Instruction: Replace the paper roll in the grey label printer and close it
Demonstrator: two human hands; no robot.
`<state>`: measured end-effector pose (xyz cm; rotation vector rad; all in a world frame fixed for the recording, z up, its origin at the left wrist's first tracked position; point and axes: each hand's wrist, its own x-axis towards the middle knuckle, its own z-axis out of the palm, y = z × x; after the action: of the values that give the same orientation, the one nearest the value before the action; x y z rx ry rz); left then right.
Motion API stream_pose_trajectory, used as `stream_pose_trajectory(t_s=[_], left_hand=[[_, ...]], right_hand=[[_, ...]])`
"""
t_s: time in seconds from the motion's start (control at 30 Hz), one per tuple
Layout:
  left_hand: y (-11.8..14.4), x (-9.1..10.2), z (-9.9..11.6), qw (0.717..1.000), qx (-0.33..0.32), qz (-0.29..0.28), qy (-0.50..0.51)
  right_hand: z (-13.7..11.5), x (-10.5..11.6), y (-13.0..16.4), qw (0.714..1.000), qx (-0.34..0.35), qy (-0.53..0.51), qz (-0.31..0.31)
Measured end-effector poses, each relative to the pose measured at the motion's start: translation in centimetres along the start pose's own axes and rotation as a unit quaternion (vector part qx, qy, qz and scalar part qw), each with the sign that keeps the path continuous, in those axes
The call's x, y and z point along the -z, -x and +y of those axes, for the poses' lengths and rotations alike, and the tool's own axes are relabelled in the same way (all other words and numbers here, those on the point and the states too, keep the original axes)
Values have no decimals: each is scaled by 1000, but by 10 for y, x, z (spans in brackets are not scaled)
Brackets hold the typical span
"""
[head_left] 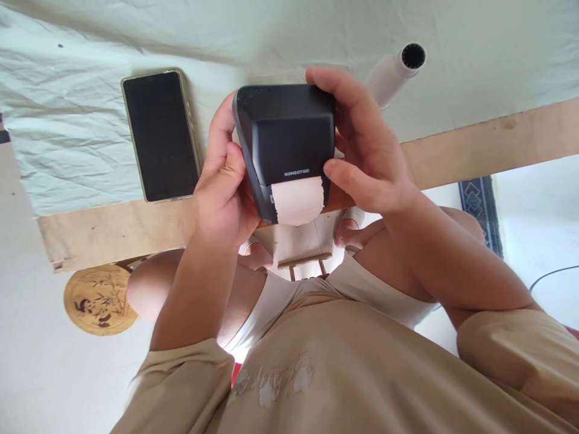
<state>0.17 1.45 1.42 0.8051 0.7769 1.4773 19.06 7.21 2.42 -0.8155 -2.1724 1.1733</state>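
Note:
A black label printer (289, 141) with "NIIMBOT" lettering is held up between my two hands, above the table's near edge. A strip of white label paper (298, 201) sticks out of its front slot and curls down. My left hand (226, 187) wraps the printer's left side, thumb on the side face and fingers partly hidden behind it. On the other side my right hand (362, 144) grips the right edge, its thumb by the front and its index finger at the top corner. The printer's underside is hidden.
A smartphone (160, 135) with a dark screen lies on the pale green tablecloth (253, 36) to the left. A white cylinder with a dark round end (398, 72) lies to the right. Beyond the wooden table edge (488, 141) is a round panda-decorated stool (102, 299).

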Motion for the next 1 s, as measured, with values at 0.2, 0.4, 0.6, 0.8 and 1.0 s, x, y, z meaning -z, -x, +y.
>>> stream_pose_trajectory(t_s=[0.2, 0.4, 0.6, 0.8, 1.0], left_hand=[[0, -3, 4, 999, 13, 18, 40], [0, -5, 5, 998, 40, 8, 56], [4, -2, 5, 999, 30, -27, -35], [3, -3, 2, 997, 26, -23, -65], [5, -5, 1, 997, 26, -25, -67]], right_hand=[[-6, 4, 0, 999, 18, -41, 9], [-3, 9, -1, 996, 49, 43, 56], [-18, 5, -6, 954, 86, 106, 268], [-44, 5, -19, 951, 33, -23, 306], [-41, 12, -18, 961, 9, 190, 200]])
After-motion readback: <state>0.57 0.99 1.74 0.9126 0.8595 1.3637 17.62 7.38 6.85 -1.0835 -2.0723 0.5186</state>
